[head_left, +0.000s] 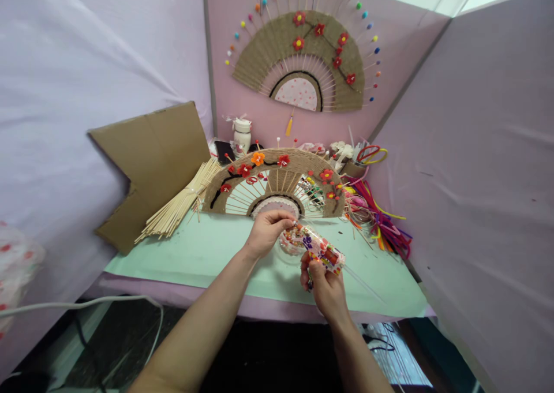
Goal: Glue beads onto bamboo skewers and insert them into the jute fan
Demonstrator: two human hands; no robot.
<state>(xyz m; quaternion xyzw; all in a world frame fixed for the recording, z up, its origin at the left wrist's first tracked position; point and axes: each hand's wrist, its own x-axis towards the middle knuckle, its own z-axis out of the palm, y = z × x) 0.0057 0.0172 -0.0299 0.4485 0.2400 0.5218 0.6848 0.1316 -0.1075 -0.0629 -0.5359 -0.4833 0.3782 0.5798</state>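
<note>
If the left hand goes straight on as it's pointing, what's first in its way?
The left hand would most likely meet the nozzle end of the glue gun held in the right hand; they look very close, but depth is unclear.

Mounted on the pink rear panel (251, 118): a large fan (259, 47) bearing red flowers, edged with multicoloured balls, a yellow tassel (289, 126) hanging beneath. Left: a cut cardboard sheet (162, 150) stands near the pale side wall (108, 52); a bundle of thin sticks (175, 207) lies beside it. Rear: a lidded white jar (242, 136) stands near a dark flat object (225, 152). Right: brightly coloured fuzzy stems (392, 237) lie heaped. Lower left: a white cable (86, 304) curves across.
</note>
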